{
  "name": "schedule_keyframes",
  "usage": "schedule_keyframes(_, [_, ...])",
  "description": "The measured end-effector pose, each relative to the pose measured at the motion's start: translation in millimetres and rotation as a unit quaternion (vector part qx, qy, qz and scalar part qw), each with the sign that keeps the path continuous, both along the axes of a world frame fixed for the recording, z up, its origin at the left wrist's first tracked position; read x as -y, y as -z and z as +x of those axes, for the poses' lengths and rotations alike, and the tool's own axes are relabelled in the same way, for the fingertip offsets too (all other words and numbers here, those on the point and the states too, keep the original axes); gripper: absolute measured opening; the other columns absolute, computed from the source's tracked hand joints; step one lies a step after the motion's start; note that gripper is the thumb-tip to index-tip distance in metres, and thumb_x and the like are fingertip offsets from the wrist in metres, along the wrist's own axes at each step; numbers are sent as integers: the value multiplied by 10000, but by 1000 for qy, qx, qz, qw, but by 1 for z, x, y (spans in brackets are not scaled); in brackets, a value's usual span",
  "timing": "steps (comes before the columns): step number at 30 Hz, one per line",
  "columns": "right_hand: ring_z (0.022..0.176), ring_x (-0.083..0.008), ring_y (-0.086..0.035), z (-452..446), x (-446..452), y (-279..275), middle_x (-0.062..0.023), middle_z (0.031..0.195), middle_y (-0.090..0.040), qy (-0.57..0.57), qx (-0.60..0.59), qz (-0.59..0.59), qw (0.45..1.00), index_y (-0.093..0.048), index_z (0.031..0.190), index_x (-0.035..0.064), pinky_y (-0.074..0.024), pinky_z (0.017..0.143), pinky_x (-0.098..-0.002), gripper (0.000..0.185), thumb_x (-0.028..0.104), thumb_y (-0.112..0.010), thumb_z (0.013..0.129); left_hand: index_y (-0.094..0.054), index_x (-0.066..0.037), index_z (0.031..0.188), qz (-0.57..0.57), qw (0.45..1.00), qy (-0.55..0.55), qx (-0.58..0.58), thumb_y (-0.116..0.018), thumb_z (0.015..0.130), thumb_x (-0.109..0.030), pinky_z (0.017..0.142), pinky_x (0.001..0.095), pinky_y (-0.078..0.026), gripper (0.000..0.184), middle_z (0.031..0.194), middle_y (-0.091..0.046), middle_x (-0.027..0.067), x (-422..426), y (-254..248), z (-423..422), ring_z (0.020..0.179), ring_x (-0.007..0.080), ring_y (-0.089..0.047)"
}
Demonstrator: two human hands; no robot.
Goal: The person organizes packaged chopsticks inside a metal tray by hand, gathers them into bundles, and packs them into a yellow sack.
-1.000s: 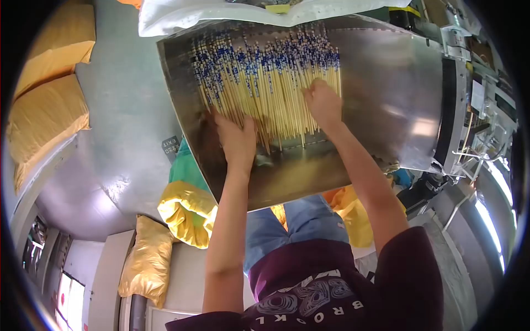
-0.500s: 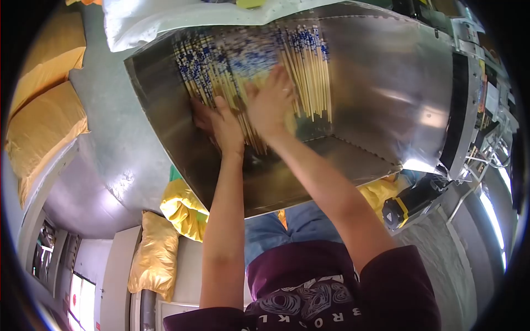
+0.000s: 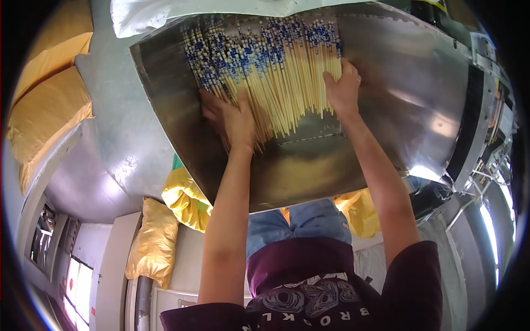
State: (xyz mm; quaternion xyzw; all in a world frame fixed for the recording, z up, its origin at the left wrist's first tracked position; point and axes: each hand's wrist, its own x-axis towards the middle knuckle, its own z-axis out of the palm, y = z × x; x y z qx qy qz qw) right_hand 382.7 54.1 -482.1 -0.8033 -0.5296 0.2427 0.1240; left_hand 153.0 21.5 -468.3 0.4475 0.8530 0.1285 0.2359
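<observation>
Part of the left hand (image 3: pixel 238 122) is in shadow, and some of its fingertips cannot be made out among the sticks (image 3: pixel 287 91); the right hand's (image 3: pixel 343 91) fingertips are unclear too. Toward the far end, the blue-patterned tips overlap too closely to count. A white sheet (image 3: pixel 182 12), cut off by the top edge, hides part of the metal tray's (image 3: pixel 298 185) far rim. The tray partly covers the jeans (image 3: pixel 301 223); the bottom edge crops the shirt (image 3: pixel 309 254). Equipment (image 3: pixel 499 127) far right is too small to identify.

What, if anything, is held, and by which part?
The left hand and right hand flank blue-patterned chopsticks along their plain shafts; whether either grips any can't be told.
</observation>
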Motion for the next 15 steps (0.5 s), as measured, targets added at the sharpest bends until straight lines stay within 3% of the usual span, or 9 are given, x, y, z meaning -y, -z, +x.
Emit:
schedule_keyframes(3, [1159, -408, -373, -12, 9, 8, -237, 1275, -416, -7, 8, 4, 1000, -397, 1280, -37, -306, 991, -473, 638, 272, -658, 787, -94, 73, 1391, -25, 999, -9, 17, -684, 730, -466, 1048, 474, -229, 1037, 1391, -246, 280, -7, -8, 5, 1294, 406, -223])
schedule_keyframes(4, [1167, -427, -355, -17, 10, 12, -246, 1298, -388, -3, -1, 12, 1000, -376, 1292, -52, -299, 993, -488, 674, 311, -653, 796, -91, 82, 1384, -1, 1000, -1, 22, -743, 650, -489, 1057, 487, -206, 1136, 1379, -248, 299, -7, -1, 6, 1292, 420, -210])
schedule_keyframes(7, [1177, -438, -342, -40, 9, 13, -256, 1298, -384, -4, 18, 26, 999, -354, 1305, -64, -287, 1001, -494, 720, 376, -634, 809, -98, 95, 1375, 14, 997, -12, 75, -770, 613, -478, 1062, 501, -180, 1167, 1369, -242, 321, -15, 8, 16, 1284, 439, -206])
schedule_keyframes(8, [1177, -438, -342, -50, 8, 9, -256, 1298, -384, -6, 18, 27, 999, -354, 1305, -64, -287, 1001, -494, 720, 376, -634, 809, -101, 99, 1373, 20, 1000, 8, 8, -786, 590, -456, 1058, 507, -173, 1179, 1356, -248, 331, -16, 14, 21, 1263, 450, -224])
schedule_keyframes(11, [1182, -443, -333, -77, 4, -3, -267, 1292, -382, 20, 14, -29, 999, -340, 1308, -76, -270, 1010, -492, 760, 438, -612, 818, -96, 104, 1371, -44, 998, 21, 32, -785, 592, -447, 1041, 509, -200, 1177, 1336, -275, 325, -27, 0, 35, 1228, 451, -259])
schedule_keyframes(13, [1178, -431, -343, -90, 4, -8, -271, 1293, -380, 40, 0, 2, 999, -340, 1310, -74, -253, 1018, -488, 784, 485, -593, 821, -126, 108, 1364, 15, 998, 55, 11, -770, 612, -442, 1015, 505, -238, 1132, 1293, -324, 322, -23, 6, 42, 1186, 446, -300])
schedule_keyframes(15, [1191, -415, -337, -87, 4, -10, -267, 1300, -374, 48, -26, -4, 998, -341, 1311, -73, -235, 1026, -479, 785, 482, -600, 820, -179, 116, 1349, 71, 992, 77, 70, -754, 640, -433, 990, 512, -264, 1065, 1257, -360, 321, -22, 11, 57, 1158, 444, -329])
